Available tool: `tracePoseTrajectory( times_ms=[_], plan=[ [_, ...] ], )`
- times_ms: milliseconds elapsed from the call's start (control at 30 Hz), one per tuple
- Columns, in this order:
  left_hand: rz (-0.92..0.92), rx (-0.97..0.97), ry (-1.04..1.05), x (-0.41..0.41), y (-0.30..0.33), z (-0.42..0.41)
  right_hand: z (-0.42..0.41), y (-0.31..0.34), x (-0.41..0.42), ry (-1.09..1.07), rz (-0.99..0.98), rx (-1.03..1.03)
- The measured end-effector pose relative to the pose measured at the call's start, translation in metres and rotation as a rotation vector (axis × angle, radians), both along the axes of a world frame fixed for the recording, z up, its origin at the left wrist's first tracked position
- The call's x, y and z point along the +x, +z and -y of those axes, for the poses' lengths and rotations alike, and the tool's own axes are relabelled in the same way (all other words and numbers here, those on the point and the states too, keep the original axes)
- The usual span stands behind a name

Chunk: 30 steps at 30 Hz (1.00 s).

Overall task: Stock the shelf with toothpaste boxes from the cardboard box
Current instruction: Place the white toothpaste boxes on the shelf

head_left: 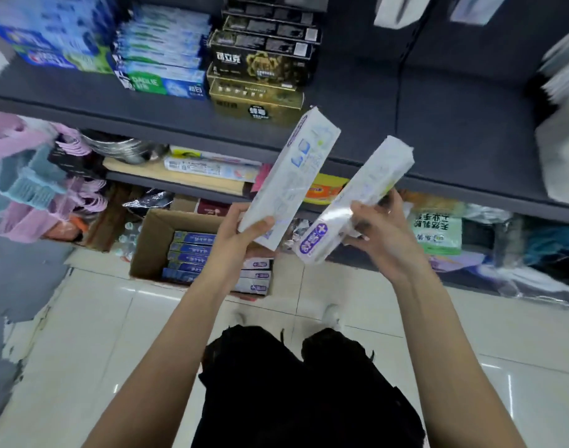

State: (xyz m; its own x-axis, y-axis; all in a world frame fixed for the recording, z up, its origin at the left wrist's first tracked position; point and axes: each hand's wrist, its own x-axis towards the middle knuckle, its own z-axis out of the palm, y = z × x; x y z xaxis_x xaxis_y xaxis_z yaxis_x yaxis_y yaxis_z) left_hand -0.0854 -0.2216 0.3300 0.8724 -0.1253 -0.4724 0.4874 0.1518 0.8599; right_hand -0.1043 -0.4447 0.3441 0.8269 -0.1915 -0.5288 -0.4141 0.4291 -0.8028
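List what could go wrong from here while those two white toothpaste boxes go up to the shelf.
1. The left hand grips its white box only at the bottom end, so the long box could tip or slip.
2. The right hand holds a box in loose clear wrap, which may slide.
3. The black and gold stack stands close by on the shelf; a careless placement could knock it.

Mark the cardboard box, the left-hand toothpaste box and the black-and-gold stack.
cardboard box [154, 236]: head view, inner left wall.
left-hand toothpaste box [289, 179]: head view, middle of its white face.
black-and-gold stack [260, 64]: head view, front of a black box.
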Motion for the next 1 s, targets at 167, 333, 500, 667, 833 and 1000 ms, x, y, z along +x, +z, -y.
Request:
tracePoseTrajectory(
  times_ms=[167,333,500,667,833,1000],
  plan=[
    [-0.038,-0.042,0.198,-0.014,0.004,0.088,0.089,0.022,0.008,0.034,-0.002,-0.090],
    [-0.009,0.005,0.291,-0.016,0.014,0.128,0.144,0.023,0.028,0.001,-0.063,-0.136],
    [0.030,0.094,0.330,-0.006,0.014,0.135,0.169,0.013,0.067,-0.159,-0.056,-0.191],
    [-0.021,0.050,0.364,0.009,0.002,0.140,0.183,0.003,0.109,-0.342,0.029,-0.069],
    [-0.018,0.066,0.372,0.024,-0.007,0.144,0.209,-0.024,0.125,-0.169,-0.044,-0.351],
    [-0.019,0.062,0.410,0.032,-0.011,0.146,0.246,-0.040,0.118,0.072,-0.114,-0.822]
  ],
)
